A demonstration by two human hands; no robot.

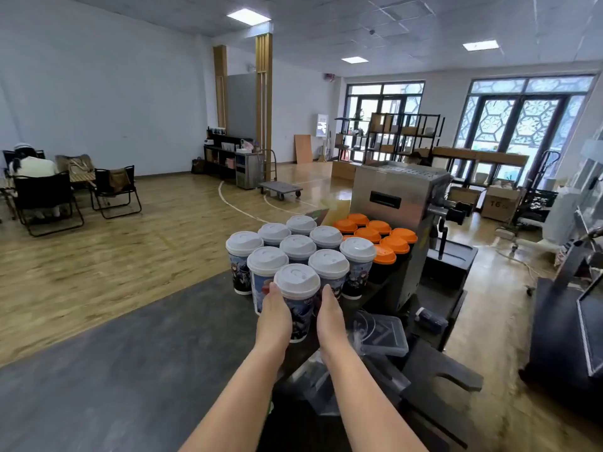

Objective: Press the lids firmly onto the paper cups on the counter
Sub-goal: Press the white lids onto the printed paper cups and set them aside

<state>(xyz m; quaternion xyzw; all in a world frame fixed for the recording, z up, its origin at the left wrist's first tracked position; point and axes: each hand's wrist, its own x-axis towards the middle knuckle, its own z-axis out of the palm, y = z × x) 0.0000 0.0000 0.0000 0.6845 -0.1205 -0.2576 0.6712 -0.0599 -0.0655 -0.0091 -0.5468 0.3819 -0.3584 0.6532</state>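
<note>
Flanking the nearest printed paper cup (298,316), left hand (274,316) and right hand (331,318) cradle its sides, fingers straight; next, I'd press its white lid (297,280) evenly around the rim.

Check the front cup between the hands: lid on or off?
On. A white lid covers the front cup, its rim level all round. Left hand and right hand flank the cup. Whether it is fully snapped down: cannot tell.

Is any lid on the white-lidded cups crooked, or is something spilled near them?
Nothing stands out. The white lids all look level, with no spill visible. Left hand and right hand flank the nearest cup.
</note>
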